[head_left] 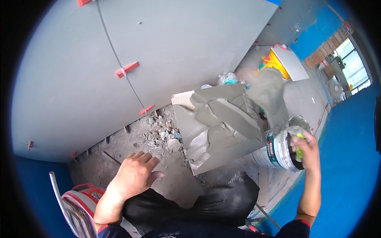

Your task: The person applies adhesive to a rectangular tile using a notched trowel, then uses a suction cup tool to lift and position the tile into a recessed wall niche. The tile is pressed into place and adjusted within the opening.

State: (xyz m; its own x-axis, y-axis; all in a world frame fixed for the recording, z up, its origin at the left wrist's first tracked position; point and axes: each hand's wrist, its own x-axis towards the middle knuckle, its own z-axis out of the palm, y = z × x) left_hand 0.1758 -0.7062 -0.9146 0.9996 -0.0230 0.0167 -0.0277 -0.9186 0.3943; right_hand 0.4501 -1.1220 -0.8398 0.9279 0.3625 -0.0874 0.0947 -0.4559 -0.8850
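Before my knees a large tile (pixel 201 160) stands tilted, its face thickly coated with wet grey mortar (pixel 222 123). One upper-left corner shows bare pale ribbed backing. My right hand (pixel 311 152) is closed round the green handle of a trowel (pixel 299 147). A big lump of mortar (pixel 272 95), blurred by motion, covers the trowel's blade, beside the tile's right edge. Just below the trowel is a white bucket (pixel 274 150) with a mortar-smeared rim. My left hand (pixel 137 172) hangs over my knee with thumb and fingers apart, holding nothing.
Grey tiles (pixel 178 43) cover the wall ahead, with red wedges (pixel 127 69) in the joints. Rubble (pixel 162 135) lies along its foot. A red-and-white bucket (pixel 85 196) stands at my left, a yellow bucket (pixel 274 63) farther off. A blue wall (pixel 345 158) runs along my right.
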